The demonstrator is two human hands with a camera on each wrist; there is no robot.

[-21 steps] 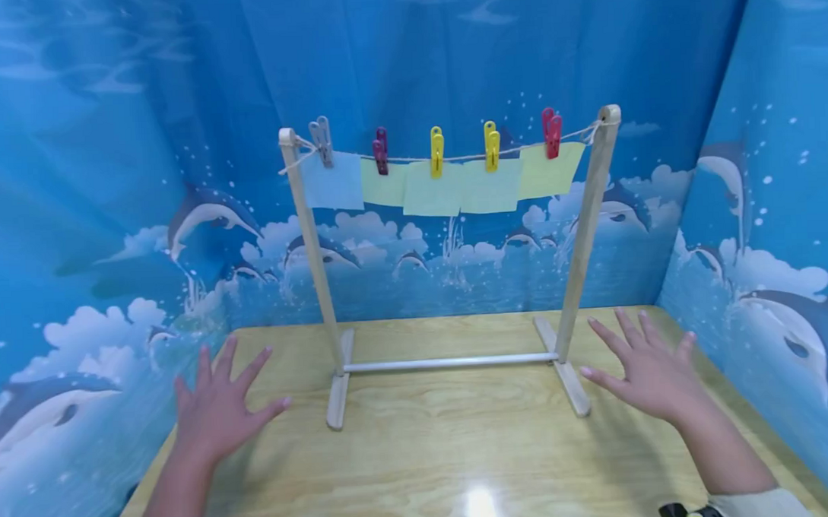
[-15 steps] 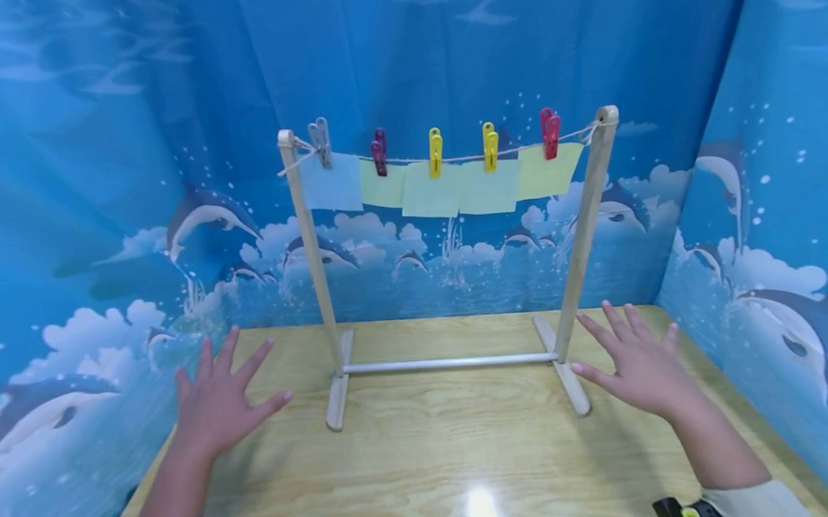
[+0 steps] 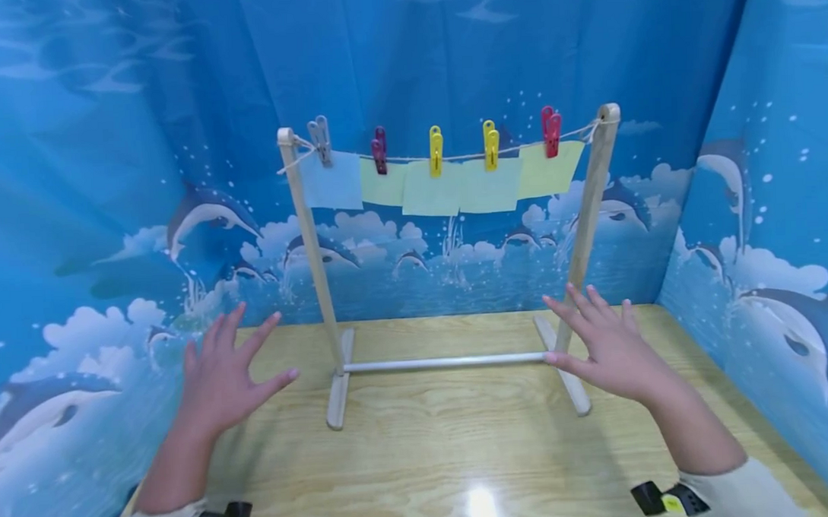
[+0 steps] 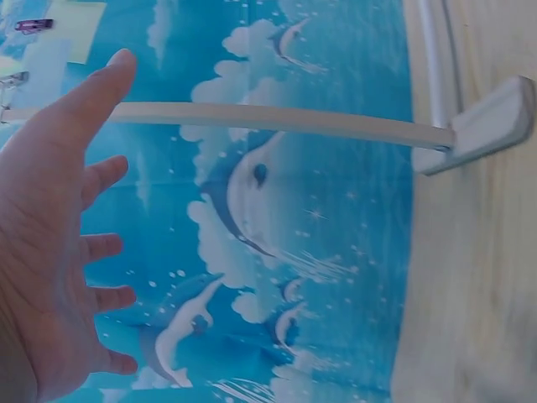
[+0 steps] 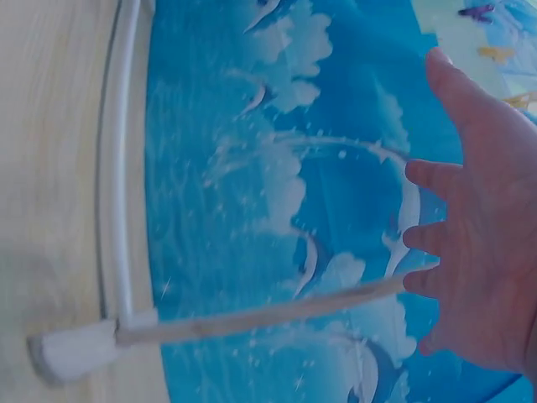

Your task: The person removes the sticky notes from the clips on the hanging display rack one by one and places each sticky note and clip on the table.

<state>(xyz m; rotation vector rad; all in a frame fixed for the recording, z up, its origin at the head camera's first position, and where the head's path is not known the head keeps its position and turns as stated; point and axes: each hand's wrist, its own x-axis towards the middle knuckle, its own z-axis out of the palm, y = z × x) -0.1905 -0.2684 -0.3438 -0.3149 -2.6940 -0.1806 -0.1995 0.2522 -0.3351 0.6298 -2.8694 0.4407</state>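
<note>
My left hand [image 3: 220,381], fingers spread, is held in the air left of a small wooden drying rack [image 3: 317,262]. My right hand [image 3: 609,352] is also spread and overlaps the rack's right post [image 3: 592,187] in the head view. Both palms hold nothing, as the wrist views show. Across the rack's top runs a string [image 3: 410,159], with several paper squares hung by clothespins. A grey clothespin [image 3: 321,140] grips the blue square [image 3: 332,187] at the left; a red clothespin [image 3: 551,132] grips the yellow square [image 3: 548,178] at the right. Purple and yellow clothespins hold pale green squares between.
The rack stands on a light wood-grain table [image 3: 428,456], its feet joined by a white crossbar [image 3: 445,362]. A blue curtain printed with dolphins [image 3: 414,266] surrounds the table at the back and both sides. Dark wrist straps [image 3: 672,499] sit at the sleeve cuffs.
My right hand has moved left, from beside the rack to overlapping its right post. My left hand has shifted slightly up and to the right. Rack, clothespins and papers stay put.
</note>
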